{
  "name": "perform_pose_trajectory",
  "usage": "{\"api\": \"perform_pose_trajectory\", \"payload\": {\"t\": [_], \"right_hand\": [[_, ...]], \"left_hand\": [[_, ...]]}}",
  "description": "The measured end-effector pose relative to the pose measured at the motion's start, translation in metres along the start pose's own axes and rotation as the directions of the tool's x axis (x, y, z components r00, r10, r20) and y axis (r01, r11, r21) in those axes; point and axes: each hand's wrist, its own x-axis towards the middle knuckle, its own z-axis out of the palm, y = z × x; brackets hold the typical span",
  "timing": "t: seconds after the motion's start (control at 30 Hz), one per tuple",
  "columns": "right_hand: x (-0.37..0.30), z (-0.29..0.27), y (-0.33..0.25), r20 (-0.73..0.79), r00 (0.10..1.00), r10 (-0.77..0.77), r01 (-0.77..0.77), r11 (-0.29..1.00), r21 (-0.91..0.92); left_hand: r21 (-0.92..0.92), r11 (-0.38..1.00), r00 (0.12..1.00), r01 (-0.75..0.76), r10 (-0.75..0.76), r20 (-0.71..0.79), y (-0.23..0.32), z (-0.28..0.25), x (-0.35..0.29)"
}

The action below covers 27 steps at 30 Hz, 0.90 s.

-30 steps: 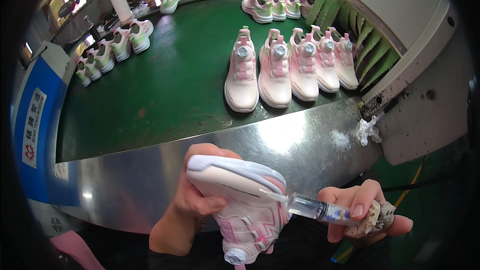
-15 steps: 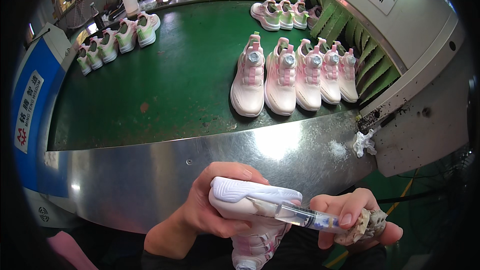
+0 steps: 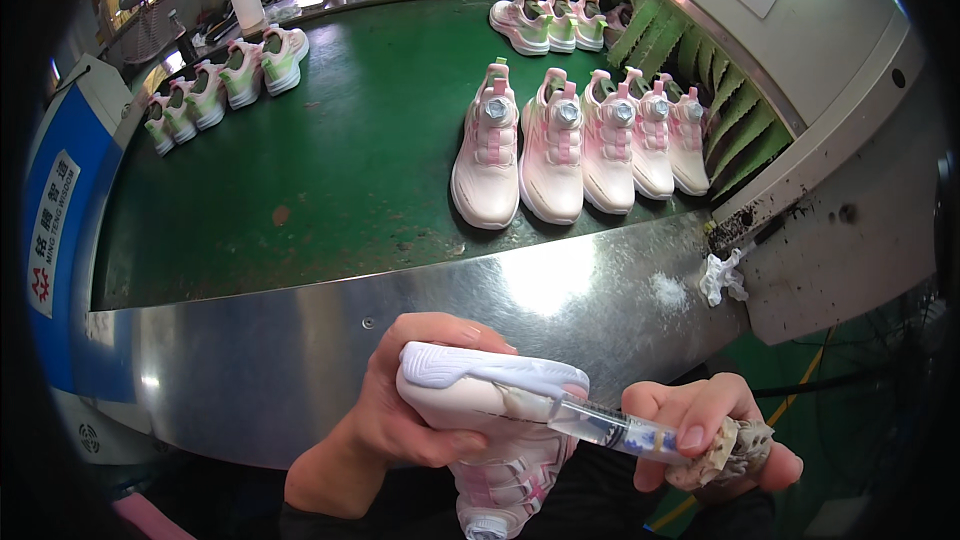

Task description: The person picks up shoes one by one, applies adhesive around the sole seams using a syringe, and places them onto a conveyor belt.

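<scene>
A white-and-pink sneaker point(image 3: 500, 485) is tipped over in my left hand point(image 3: 405, 410), its white sole point(image 3: 480, 367) facing up and its dial lace end hanging down. The fingers wrap around one end of it. Between thumb and fingers, my right hand point(image 3: 705, 430) grips a clear syringe point(image 3: 600, 424) with liquid in the barrel. Its pale tip lies along the seam where sole and upper meet; exact contact is too small to tell. A crumpled, stained rag point(image 3: 735, 455) is also bunched in the right hand, by the plunger end.
Beyond a metal ledge point(image 3: 270, 350) lies a green conveyor belt point(image 3: 350, 160). Several sneakers point(image 3: 553, 160) stand in a row at right, before a machine opening with green flaps point(image 3: 735, 110). More sneakers point(image 3: 240, 75) line the left. White crumpled material point(image 3: 722, 278) sits at the ledge's right end.
The held sneaker has shifted slightly left, and the syringe tip now sits a little further right along its seam. At the back, a white shoe has gone from view; another person's hands now show there.
</scene>
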Motion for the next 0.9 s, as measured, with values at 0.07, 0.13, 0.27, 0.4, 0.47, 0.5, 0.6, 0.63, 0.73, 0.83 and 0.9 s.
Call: {"api": "perform_pose_trajectory", "payload": {"t": [0.07,0.13,0.27,0.4,0.47,0.5,0.6,0.63,0.73,0.83,0.9], "right_hand": [[-0.004,-0.002,0.0,-0.019,1.0,0.002,-0.002,1.0,0.013],[-0.01,-0.005,0.002,-0.038,0.999,0.028,-0.026,0.999,0.036],[-0.016,-0.014,0.01,-0.039,0.997,0.065,-0.06,0.992,0.112],[-0.023,-0.021,0.012,-0.063,0.994,0.091,-0.086,0.993,0.08],[-0.027,-0.024,0.016,-0.073,0.993,0.093,-0.087,0.993,0.08],[-0.028,-0.025,0.018,-0.084,0.992,0.097,-0.09,0.992,0.088],[-0.036,-0.036,0.027,-0.089,0.992,0.092,-0.084,0.992,0.09],[-0.039,-0.039,0.031,-0.065,0.991,0.113,-0.105,0.987,0.119],[-0.05,-0.046,0.038,-0.074,0.993,0.094,-0.083,0.986,0.145],[-0.052,-0.04,0.043,0.022,0.989,0.147,-0.148,0.967,0.209],[-0.061,-0.049,0.048,-0.02,0.987,0.157,-0.151,0.971,0.184]], "left_hand": [[0.005,1.0,1.0,0.007,-0.007,0.015,0.0,-0.004,0.001],[0.006,1.0,0.999,0.018,-0.018,0.033,-0.001,-0.005,0.003],[-0.018,0.997,0.987,0.07,-0.072,-0.14,0.002,0.002,0.004],[-0.042,0.994,0.956,0.1,-0.108,-0.274,0.0,0.001,0.003],[0.012,0.992,0.947,0.129,-0.12,-0.298,-0.001,-0.008,0.003],[-0.043,0.987,0.935,0.154,-0.159,-0.318,-0.001,-0.006,0.005],[-0.156,0.963,0.892,0.218,-0.262,-0.369,0.001,0.002,0.012],[-0.214,0.964,0.901,0.156,-0.227,-0.37,-0.003,0.004,0.013],[-0.279,0.938,0.845,0.204,-0.313,-0.435,-0.009,0.011,0.02],[-0.156,0.957,0.821,0.245,-0.291,-0.492,0.014,0.016,0.011],[-0.075,0.942,0.846,0.326,-0.327,-0.421,0.001,-0.002,0.013]]}}
